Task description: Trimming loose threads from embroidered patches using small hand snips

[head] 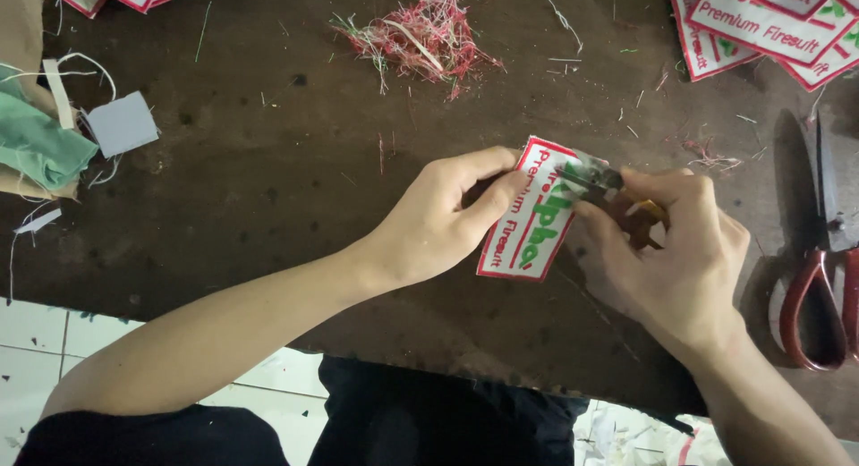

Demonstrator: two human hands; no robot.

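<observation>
My left hand pinches the left edge of a white embroidered patch with a red border and green and red lettering, holding it just above the dark brown table. My right hand grips small thread snips with a yellow handle, their metal tips resting on the patch's upper right part. The two hands almost meet over the patch.
Large scissors with dark red handles lie at the right. A heap of red and green thread trimmings sits at the top centre. Stacks of similar patches lie top right and top left. Green cloth and a grey square lie left.
</observation>
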